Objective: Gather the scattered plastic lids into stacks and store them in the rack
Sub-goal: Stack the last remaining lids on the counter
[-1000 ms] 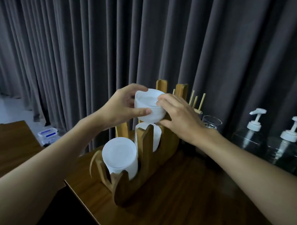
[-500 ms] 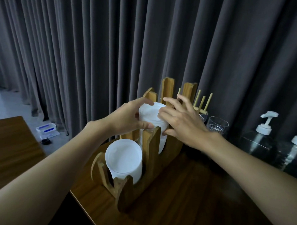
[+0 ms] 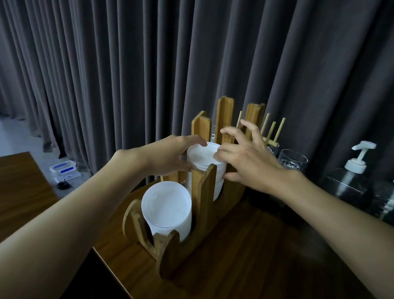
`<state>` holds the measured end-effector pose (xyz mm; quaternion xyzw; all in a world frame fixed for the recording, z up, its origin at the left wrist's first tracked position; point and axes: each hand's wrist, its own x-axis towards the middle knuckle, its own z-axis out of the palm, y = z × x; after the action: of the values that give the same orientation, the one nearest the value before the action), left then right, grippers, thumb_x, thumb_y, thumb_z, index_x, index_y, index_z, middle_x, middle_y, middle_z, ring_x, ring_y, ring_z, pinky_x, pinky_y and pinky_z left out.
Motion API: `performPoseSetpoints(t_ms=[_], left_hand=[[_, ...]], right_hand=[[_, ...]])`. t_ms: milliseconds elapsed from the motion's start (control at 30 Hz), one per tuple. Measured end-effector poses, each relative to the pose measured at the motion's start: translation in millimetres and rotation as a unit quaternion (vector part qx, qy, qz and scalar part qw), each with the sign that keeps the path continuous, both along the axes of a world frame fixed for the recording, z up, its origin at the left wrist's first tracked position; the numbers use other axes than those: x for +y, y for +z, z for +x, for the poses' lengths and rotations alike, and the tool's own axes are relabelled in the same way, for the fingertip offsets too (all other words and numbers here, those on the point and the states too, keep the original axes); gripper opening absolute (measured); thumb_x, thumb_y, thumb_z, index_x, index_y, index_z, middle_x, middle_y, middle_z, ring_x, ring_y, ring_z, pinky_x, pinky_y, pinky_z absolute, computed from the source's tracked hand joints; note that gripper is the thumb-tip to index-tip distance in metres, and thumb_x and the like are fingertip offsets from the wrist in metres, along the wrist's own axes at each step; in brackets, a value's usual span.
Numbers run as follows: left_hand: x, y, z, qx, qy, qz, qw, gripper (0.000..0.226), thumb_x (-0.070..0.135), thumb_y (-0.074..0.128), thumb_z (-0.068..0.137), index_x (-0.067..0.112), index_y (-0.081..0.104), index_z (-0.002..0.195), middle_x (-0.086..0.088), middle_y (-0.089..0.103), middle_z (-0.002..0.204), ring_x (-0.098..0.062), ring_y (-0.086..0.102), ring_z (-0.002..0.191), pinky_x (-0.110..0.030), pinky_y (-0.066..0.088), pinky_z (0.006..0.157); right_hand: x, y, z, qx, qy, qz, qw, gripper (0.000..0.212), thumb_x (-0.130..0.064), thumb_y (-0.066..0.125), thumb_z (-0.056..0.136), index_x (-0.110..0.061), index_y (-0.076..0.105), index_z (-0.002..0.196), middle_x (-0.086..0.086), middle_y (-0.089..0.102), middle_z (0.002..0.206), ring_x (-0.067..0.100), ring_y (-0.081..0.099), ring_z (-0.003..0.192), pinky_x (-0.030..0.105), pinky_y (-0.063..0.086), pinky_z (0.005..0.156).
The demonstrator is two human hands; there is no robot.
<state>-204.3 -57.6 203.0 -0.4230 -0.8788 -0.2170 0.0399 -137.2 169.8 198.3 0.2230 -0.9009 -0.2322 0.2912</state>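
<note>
fingers point(image 3: 197, 140) of the left hand point(image 3: 166, 154) grip the lid stack point(image 3: 203, 157), standing upright.

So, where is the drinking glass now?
Head view, right side: the glass stands beyond the right hand, between the wooden rack and the pump bottle.
</note>
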Motion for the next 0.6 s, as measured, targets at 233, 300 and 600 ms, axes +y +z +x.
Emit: performPoseSetpoints(t_ms=[233, 300, 600], left_hand=[[4, -6, 1, 0.029, 0.024, -0.021, 0.999, 0.068, 0.019, 0.075, 0.09, 0.03, 0.035, 0.144, -0.002, 0.062, 0.131, -0.023, 0.063, 0.116, -0.038, 0.056, 0.098], [6, -8, 3, 0.03, 0.031, -0.028, 0.999, 0.072, 0.018, 0.073, 0.091, 0.03, 0.029, 0.146, -0.004, 0.061, 0.13, -0.024, 0.063, 0.114, -0.04, 0.057, 0.097], [7, -11, 8, 0.059, 0.055, -0.046, 0.996, 0.08, 0.018, 0.07, 0.094, 0.026, 0.015, 0.152, -0.009, 0.06, 0.133, -0.026, 0.065, 0.106, -0.043, 0.06, 0.089]], right_hand=[[0, -1, 1, -0.004, 0.001, 0.009, 1.0, 0.032, -0.048, 0.08, 0.075, -0.027, 0.074, 0.098, -0.01, 0.071, 0.11, 0.029, 0.035, 0.142, 0.061, 0.009, 0.118], [0, -1, 1, -0.007, 0.0, 0.004, 1.0, 0.032, -0.048, 0.08, 0.074, -0.027, 0.074, 0.097, -0.01, 0.071, 0.109, 0.03, 0.035, 0.142, 0.062, 0.01, 0.118], [-1, -8, 4, -0.008, -0.016, -0.025, 1.0, 0.036, -0.06, 0.068, 0.077, -0.028, 0.073, 0.093, -0.014, 0.072, 0.107, 0.024, 0.02, 0.15, 0.059, 0.0, 0.12]])
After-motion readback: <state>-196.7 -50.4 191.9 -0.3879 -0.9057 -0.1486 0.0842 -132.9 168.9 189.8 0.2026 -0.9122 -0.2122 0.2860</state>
